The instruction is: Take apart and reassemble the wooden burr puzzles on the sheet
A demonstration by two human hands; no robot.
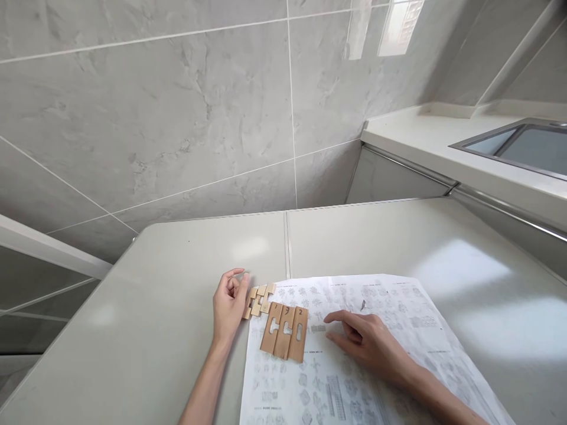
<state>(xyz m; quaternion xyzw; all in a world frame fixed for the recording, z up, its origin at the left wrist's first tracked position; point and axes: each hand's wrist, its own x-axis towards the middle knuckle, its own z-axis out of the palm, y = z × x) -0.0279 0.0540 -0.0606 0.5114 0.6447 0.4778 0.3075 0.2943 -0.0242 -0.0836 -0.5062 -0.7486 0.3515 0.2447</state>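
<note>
Status, as seen: three numbered wooden slats lie flat, side by side, on the printed sheet, marked 1, 3, 2 from L to R, each w/ a cut-out; the laying-out of these looks done. Small pale wooden pcs. sit in a cluster just beside the slats' upper L corner, over the sheet's L edge; exact no. can't be told. No slat is seen slotted through another, so any joining is, in my judgement, outstanding. L hand is next to the pale pcs., fingers curled; can't tell if they grip anything, contact w/ pcs. unclear. R hand is over the sheet, R of the slats, fingers loosely bent, index and thumb apart, nothing held. Sheet carries rows of small grey diagrams, too faint to read. Surface: pale, glossy counter w/ a seam running to the far edge and light reflections at R. Room: grey marbled tile wall w/ white joints behind; at R, a white worktop w/ a metal-rimmed recess, prob. a sink, above grey cabinet fronts.
</note>
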